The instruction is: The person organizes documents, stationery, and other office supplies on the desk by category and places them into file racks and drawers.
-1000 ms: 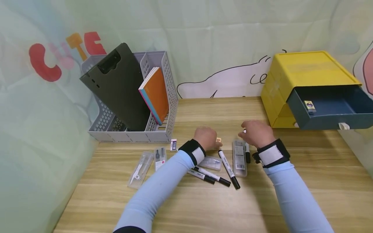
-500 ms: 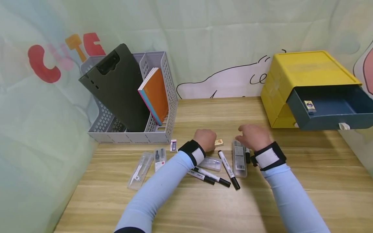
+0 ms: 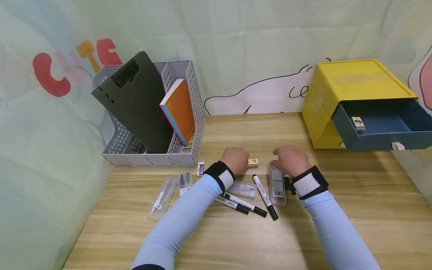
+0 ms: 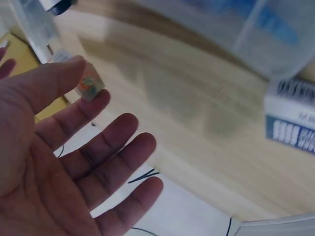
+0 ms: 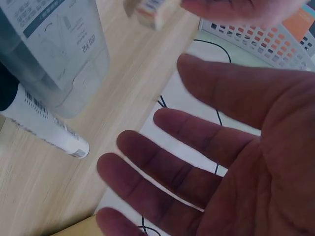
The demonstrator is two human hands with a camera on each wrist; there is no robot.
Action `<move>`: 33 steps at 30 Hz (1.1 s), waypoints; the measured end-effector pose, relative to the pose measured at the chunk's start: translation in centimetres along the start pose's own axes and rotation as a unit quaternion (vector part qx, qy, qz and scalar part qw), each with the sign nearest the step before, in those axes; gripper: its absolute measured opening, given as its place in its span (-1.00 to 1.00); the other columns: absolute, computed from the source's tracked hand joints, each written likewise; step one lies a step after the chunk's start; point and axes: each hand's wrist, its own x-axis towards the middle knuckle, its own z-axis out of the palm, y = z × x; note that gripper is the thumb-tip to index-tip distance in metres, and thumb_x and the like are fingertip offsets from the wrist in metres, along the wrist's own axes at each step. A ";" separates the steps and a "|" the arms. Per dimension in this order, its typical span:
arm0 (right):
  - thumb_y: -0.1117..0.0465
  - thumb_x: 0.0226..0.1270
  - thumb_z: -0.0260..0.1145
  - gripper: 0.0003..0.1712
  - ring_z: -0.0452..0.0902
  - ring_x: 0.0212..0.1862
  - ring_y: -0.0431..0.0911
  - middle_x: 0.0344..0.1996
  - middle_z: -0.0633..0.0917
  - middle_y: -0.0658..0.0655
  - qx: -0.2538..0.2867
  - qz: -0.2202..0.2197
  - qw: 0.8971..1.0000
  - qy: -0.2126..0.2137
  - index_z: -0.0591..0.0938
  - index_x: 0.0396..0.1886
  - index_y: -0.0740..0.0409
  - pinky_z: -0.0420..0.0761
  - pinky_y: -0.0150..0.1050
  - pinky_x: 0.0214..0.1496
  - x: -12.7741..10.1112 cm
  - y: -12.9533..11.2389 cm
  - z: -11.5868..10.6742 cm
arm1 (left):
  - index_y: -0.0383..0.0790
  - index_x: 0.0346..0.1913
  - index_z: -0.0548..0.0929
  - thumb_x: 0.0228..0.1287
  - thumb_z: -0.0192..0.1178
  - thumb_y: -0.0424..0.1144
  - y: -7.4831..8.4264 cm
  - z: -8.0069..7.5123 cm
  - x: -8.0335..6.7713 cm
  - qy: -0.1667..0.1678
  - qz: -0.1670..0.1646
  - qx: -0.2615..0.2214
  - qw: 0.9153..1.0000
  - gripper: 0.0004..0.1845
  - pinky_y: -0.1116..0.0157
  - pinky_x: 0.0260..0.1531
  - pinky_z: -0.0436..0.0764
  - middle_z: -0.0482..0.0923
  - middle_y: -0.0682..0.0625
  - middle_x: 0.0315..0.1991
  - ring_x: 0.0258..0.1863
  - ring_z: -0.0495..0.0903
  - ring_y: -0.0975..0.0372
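My left hand (image 3: 237, 159) is over the middle of the wooden desk (image 3: 354, 210), and between thumb and forefinger I pinch a small eraser (image 4: 90, 83) in an orange-patterned wrapper — its print is too blurred to read. The other fingers (image 4: 129, 162) are spread and relaxed. In the head view the eraser sticks out just to the right of that hand.

My right hand (image 3: 289, 160) hovers close by with the palm open and the fingers (image 5: 167, 172) loose, holding nothing. Just beneath it lie a clear plastic case (image 3: 277, 183) with a printed label, whose small text I cannot read, and a white-barrelled marker (image 5: 42, 125) with a barcode.

More black-and-white markers (image 3: 265, 196) lie at angles near my wrists, beside another clear case (image 3: 243, 189). A white eraser with a dark blue band (image 3: 200, 168) lies just in front of the grey mesh file rack (image 3: 192, 123), which holds a dark clipboard (image 3: 135, 101) and an orange notebook (image 3: 180, 108). Two clear packets (image 3: 162, 197) lie left of my arm.

At the right a yellow drawer box (image 3: 354, 80) stands with its dark blue drawer (image 3: 381, 127) pulled out — a small labelled item (image 3: 358, 122) lies inside. The backdrop shows red and orange letters reading "CUTE" (image 3: 74, 62).
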 end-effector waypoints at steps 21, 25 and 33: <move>0.21 0.25 0.45 -0.78 0.60 -0.38 -0.03 -0.35 0.72 0.18 -0.007 -0.097 0.993 0.061 0.75 -0.17 0.26 0.58 -0.12 -0.40 0.6 -1.7 0.4 | -0.07 -0.02 0.71 0.45 0.16 0.01 0.7 -2.5 0.0 0.026 0.084 -0.011 0.996 -0.72 0.26 -0.37 0.61 0.62 0.05 -0.27 -0.32 0.59 0.26; 0.22 0.27 0.43 -0.81 0.58 -0.39 -0.04 -0.34 0.72 0.18 -0.008 -0.087 0.995 0.050 0.75 -0.20 0.25 0.57 -0.13 -0.41 0.7 -1.8 0.3 | -0.06 -0.01 0.71 0.45 0.17 0.00 0.4 -2.5 0.0 0.031 0.083 -0.017 0.996 -0.73 0.28 -0.39 0.59 0.63 0.06 -0.28 -0.33 0.58 0.27; 0.21 0.28 0.41 -0.82 0.57 -0.39 -0.06 -0.32 0.74 0.16 -0.011 -0.071 0.997 0.041 0.76 -0.20 0.22 0.54 -0.15 -0.43 0.5 -1.9 -0.1 | -0.02 0.04 0.70 0.45 0.16 0.02 0.1 -2.8 0.0 0.010 0.083 -0.031 0.996 -0.72 0.27 -0.36 0.59 0.63 0.07 -0.22 -0.29 0.58 0.28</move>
